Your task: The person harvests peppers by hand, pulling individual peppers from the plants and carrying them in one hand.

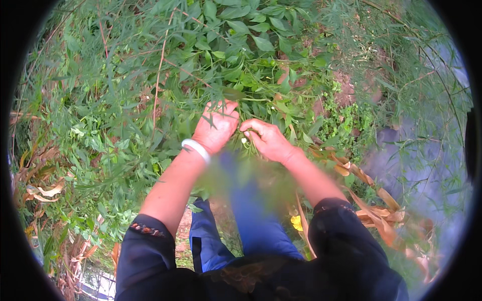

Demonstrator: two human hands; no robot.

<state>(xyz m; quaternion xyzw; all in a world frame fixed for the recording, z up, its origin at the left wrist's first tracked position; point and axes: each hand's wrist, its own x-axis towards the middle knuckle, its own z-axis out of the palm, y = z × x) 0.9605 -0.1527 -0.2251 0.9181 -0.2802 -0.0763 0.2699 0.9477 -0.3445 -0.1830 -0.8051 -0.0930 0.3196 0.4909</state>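
1. Left hand (216, 128) grips a leafy stem (226, 98), fingers curled round it.
2. Right hand (266, 140) pinches something small and pale (244, 141) among the leaves.
3. White bangle (197, 149) on left wrist.

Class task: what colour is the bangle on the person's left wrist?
White: the bangle circles the left wrist, clearest in the head view.

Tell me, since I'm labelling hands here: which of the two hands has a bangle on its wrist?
The left hand: a white bangle circles its wrist. The right hand's wrist is bare.
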